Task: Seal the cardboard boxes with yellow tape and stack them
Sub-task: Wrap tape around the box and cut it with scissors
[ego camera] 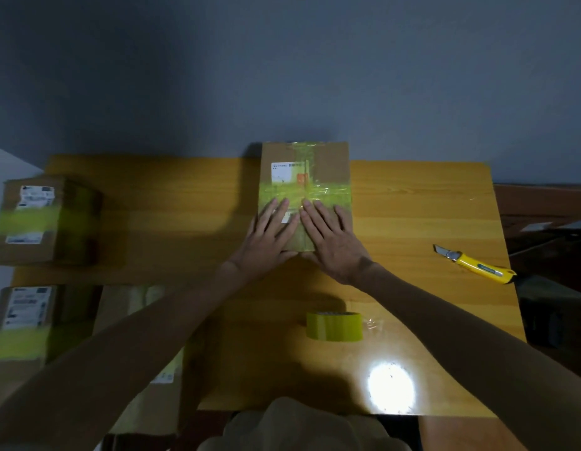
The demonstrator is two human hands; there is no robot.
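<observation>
Looking down from the head camera, where does the cardboard box point(321, 157) sit?

Mid-tabletop point(429, 206), up against the far edge. Its long axis runs from the near edge to the far edge, and yellow tape crosses its top both ways.

And the hands?

Both lie flat on the near half of the lid with the fingers straight and spread, pointing away. The left hand point(269, 232) and right hand point(328, 236) are side by side, pressing on the lid and gripping nothing.

Which way is the stack?

The taped boxes point(45, 219) are at the left edge, blurred, so I'd judge the left hand nearer for carrying over.

What about the tools?

The tape roll point(334, 326) lies towards the near edge, between the forearms. The knife point(474, 264) is near the right edge, untouched
</observation>
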